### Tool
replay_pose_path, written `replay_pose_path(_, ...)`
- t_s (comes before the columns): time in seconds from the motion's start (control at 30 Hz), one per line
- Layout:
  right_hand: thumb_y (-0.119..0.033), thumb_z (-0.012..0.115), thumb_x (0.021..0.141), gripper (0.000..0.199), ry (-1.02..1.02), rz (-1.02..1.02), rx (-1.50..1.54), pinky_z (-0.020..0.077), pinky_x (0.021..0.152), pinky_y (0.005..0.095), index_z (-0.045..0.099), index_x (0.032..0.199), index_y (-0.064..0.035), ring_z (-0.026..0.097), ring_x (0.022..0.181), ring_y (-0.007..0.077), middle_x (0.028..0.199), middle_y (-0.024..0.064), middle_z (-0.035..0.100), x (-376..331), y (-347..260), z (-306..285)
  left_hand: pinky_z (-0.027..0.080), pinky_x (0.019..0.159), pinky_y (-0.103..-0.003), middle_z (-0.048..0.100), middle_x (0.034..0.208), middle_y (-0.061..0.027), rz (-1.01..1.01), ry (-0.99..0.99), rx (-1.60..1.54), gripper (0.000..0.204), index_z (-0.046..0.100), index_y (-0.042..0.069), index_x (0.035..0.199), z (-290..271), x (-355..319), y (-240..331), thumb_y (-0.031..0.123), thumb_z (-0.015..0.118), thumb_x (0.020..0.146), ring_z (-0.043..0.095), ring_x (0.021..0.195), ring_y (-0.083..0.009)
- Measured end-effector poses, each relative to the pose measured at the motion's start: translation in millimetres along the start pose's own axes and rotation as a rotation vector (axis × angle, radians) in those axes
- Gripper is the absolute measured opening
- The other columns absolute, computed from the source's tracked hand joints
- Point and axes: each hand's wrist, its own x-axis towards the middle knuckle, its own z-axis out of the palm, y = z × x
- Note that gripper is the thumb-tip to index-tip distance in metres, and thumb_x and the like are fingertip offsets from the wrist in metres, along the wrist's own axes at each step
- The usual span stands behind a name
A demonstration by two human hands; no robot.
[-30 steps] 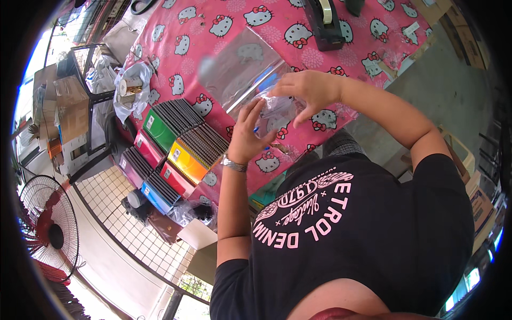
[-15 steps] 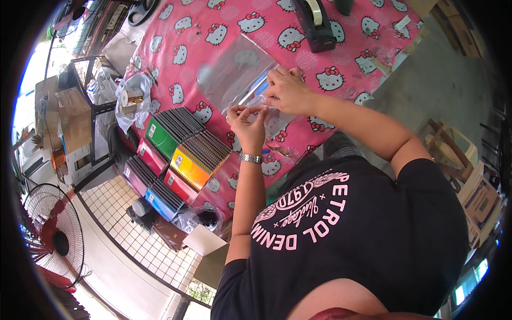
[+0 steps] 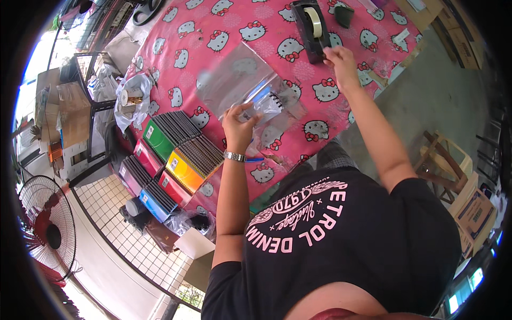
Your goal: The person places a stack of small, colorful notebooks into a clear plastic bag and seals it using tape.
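Clear plastic bag (image 3: 250, 88), flat, holding a small spiral-bound notebook (image 3: 269, 101) near its lower end; lies on the pink cartoon-cat cloth of the surface (image 3: 224, 26), just in front of the person. Long axis runs on a diagonal, from the closed end up and to the left down to the mouth near the wrist; the notebook's wire spine lies across that line.

Left hand (image 3: 240, 120): fingers closed on the bag's near edge, pinning it, probably so the flap stays folded.

Right hand (image 3: 338, 61): well apart from the left, stretched out to the black tape dispenser (image 3: 312, 24), fingertips at its cutting end; whether it grips tape cannot be told.

Adjacent stock: coloured notebooks (image 3: 176, 154) standing in rows at the surface's left edge, within reach.
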Motion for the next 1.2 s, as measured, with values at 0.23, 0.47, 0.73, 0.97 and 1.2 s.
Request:
replay_pose_path(0.23, -0.004, 0.056, 0.093, 0.001, -0.232, 0.824, 0.500, 0.0365, 0.050, 0.0207, 0.057, 0.092, -0.0049, 0.046, 0.060, 0.0054, 0.075, 0.0001, 0.052, -31, 67, -20, 0.044, 0.091, -0.034, 0.068, 0.098, -0.0070, 0.021, 0.048, -0.229, 0.034, 0.074, 0.010, 0.103, 15, -6, -5, 0.009, 0.077, 0.069, 0.055, 0.098, -0.0217)
replay_pose_path(0.47, -0.030, 0.071, 0.083, 0.029, -1.345, 0.621, -0.098, 0.0361, 0.047, 0.0263, 0.060, 0.083, -0.0033, 0.047, 0.054, 0.0086, 0.068, -0.0004, 0.055, -10, -59, 145, 0.044, 0.089, -0.030, 0.067, 0.098, -0.0060, -0.007, 0.099, -0.296, 0.029, 0.073, 0.005, 0.101, 23, -8, -14, 0.007, 0.075, 0.072, 0.058, 0.096, -0.0178)
replay_pose_path(0.73, -0.036, 0.079, 0.070, 0.040, -1.655, -0.685, -1.486, 0.0400, 0.050, 0.0399, 0.058, 0.067, -0.0016, 0.054, 0.058, 0.0242, 0.061, 0.0085, 0.055, 15, -51, 218, 0.044, 0.090, -0.036, 0.069, 0.100, -0.0077, -0.015, 0.081, -0.350, 0.026, 0.072, 0.007, 0.098, 24, -11, -15, 0.009, 0.074, 0.072, 0.055, 0.101, -0.0233)
replay_pose_path(0.97, -0.033, 0.077, 0.075, 0.043, -1.925, -0.116, -0.901, 0.0398, 0.052, 0.0322, 0.049, 0.063, -0.0035, 0.049, 0.056, 0.0142, 0.062, 0.0053, 0.055, 10, -119, 208, 0.046, 0.086, -0.036, 0.068, 0.098, -0.0085, -0.076, 0.112, -0.461, 0.025, 0.070, 0.005, 0.097, 35, -15, -20, 0.013, 0.075, 0.074, 0.060, 0.095, -0.0230)
replay_pose_path(1.2, -0.017, 0.073, 0.074, 0.023, -1.890, 0.389, -0.861, 0.0501, 0.057, 0.0301, 0.053, 0.074, -0.0041, 0.068, 0.074, 0.0148, 0.073, 0.0083, 0.066, -8, -70, 195, 0.048, 0.081, -0.035, 0.068, 0.096, -0.0105, -0.090, 0.094, -0.463, 0.028, 0.068, 0.002, 0.097, 38, -9, -44, 0.014, 0.076, 0.073, 0.062, 0.090, -0.0234)
